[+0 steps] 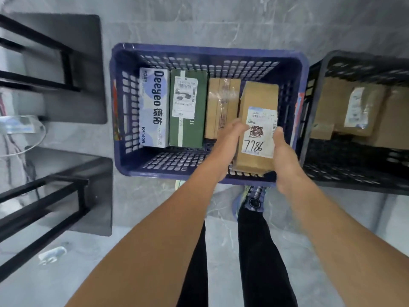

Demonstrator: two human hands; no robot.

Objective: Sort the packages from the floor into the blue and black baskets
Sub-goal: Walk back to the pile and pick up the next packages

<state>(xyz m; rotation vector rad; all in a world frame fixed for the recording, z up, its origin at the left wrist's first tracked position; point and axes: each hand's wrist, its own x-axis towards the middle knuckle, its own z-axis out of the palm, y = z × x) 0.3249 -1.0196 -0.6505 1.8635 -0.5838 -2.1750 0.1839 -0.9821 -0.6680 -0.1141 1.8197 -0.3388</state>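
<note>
Legible markings: "Deegeo 德佑" printed on the white-and-blue box (154, 108); "7786" handwritten on the shipping label (259, 131) of the cardboard package (259, 94).

Mid basket (199, 49) at 12 o'clock on floor (221, 18). Right basket (354, 171) just beside it at 2 o'clock, cartons (354, 111) inside. In mid basket, row from 9 toward 3 o'clock: Deegeo box (154, 109), labelled box (187, 111), taped carton (221, 111). Held box (259, 129) over basket's 4 o'clock corner, left hand (230, 140) at its 9, right hand (284, 154) at its 3. Upper rack (44, 63) at 10 o'clock, lower rack (55, 196) at 8.
</note>
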